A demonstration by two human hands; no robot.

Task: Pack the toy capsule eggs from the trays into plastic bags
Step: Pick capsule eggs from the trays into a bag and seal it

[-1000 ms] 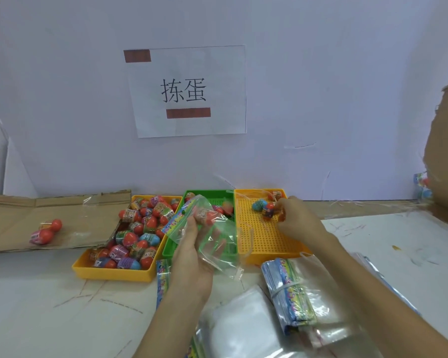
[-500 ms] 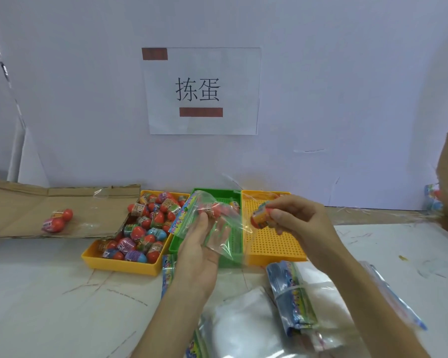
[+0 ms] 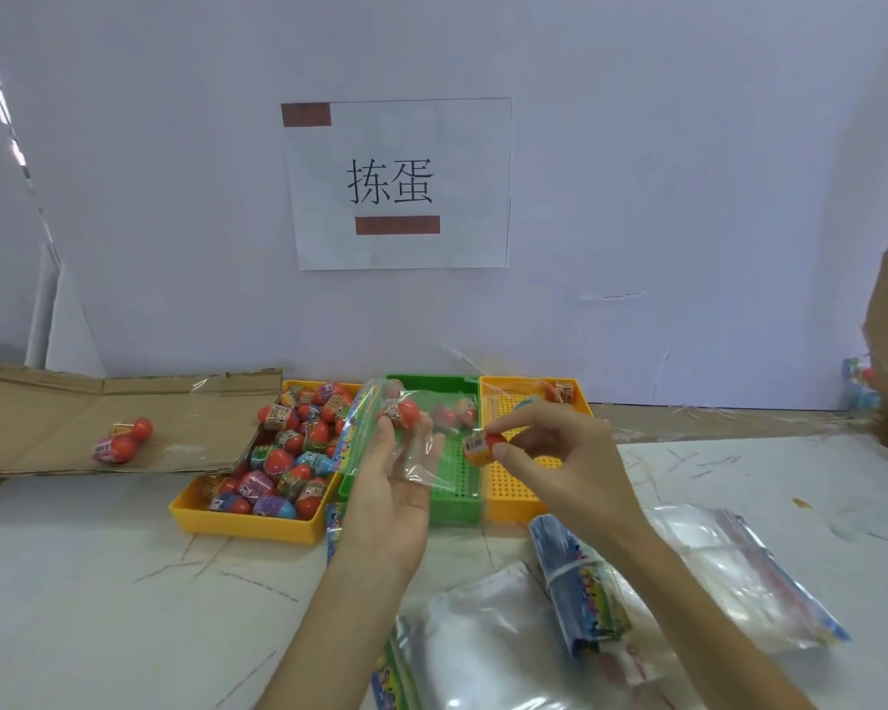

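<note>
The right hand (image 3: 560, 456) has left the yellow perforated plastic tray (image 3: 513, 499) just right of the green perforated plastic tray (image 3: 452, 497). It has carried a red-and-orange labelled capsule egg (image 3: 483, 447) leftward, to above the green tray's right edge and close to the clear plastic bag with a colourful printed edge (image 3: 416, 443). Thumb and fingertips are clamped on that egg. The left hand (image 3: 390, 497), over the green tray's left side, grips the bag, thumb in front of the film and fingers behind. A red bagged egg (image 3: 405, 413) and others lie inside. Left of the green tray, a second yellow tray (image 3: 247, 525) is heaped with eggs. On the near side of the green tray lies a banded bundle of bags (image 3: 583, 591).
</note>
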